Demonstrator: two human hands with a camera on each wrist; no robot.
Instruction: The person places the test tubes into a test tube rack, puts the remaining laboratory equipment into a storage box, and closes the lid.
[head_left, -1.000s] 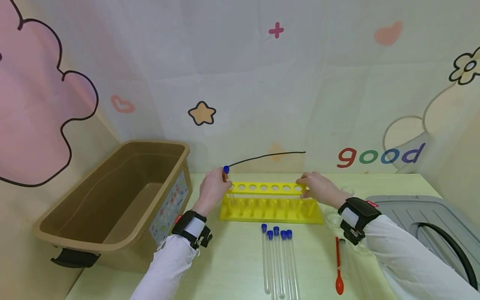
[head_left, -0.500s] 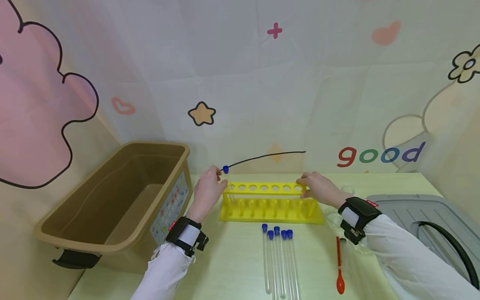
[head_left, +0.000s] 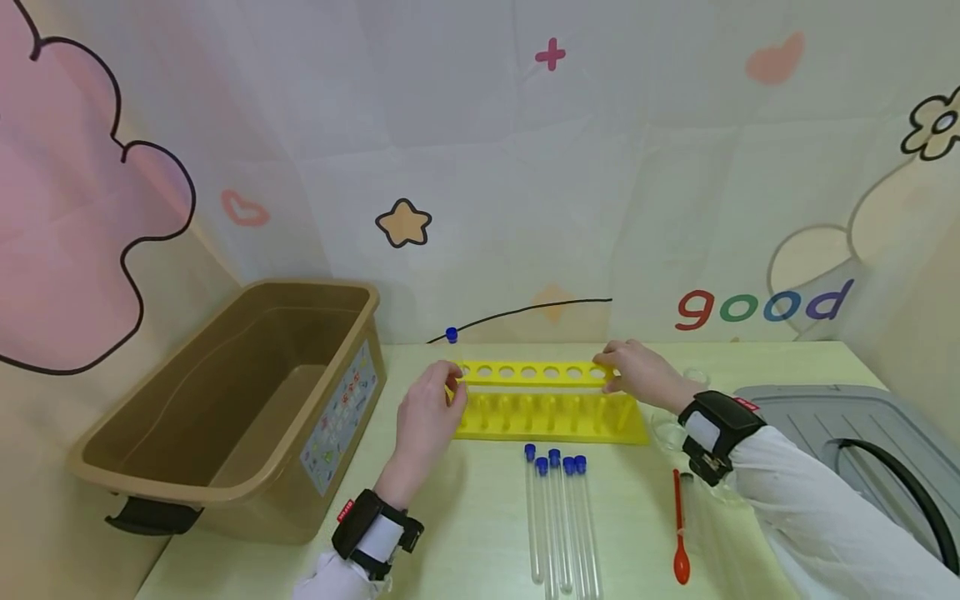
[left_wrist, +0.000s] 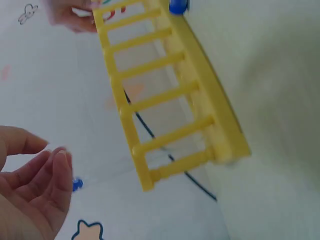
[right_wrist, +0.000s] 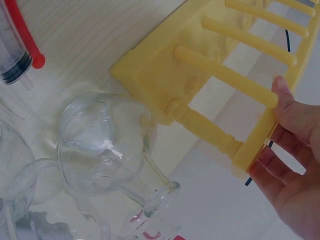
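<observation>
A yellow test tube rack stands at the back of the table. In its leftmost hole is a test tube with a blue cap; its glass is mostly hidden behind my left hand in the head view. My left hand is beside that end, fingers loosely bent, with nothing between thumb and fingertips. In the left wrist view the blue cap shows just past those fingers. My right hand pinches the rack's right end, thumb on one side of the top bar and fingers on the other.
Several capped test tubes lie in front of the rack. To the right are a red spoon, a syringe and a round glass flask. A brown bin stands left, a grey lid far right.
My left hand has let go of the capped test tube and moved down and toward me, beside the rack's left end. My right hand keeps its hold on the rack.
</observation>
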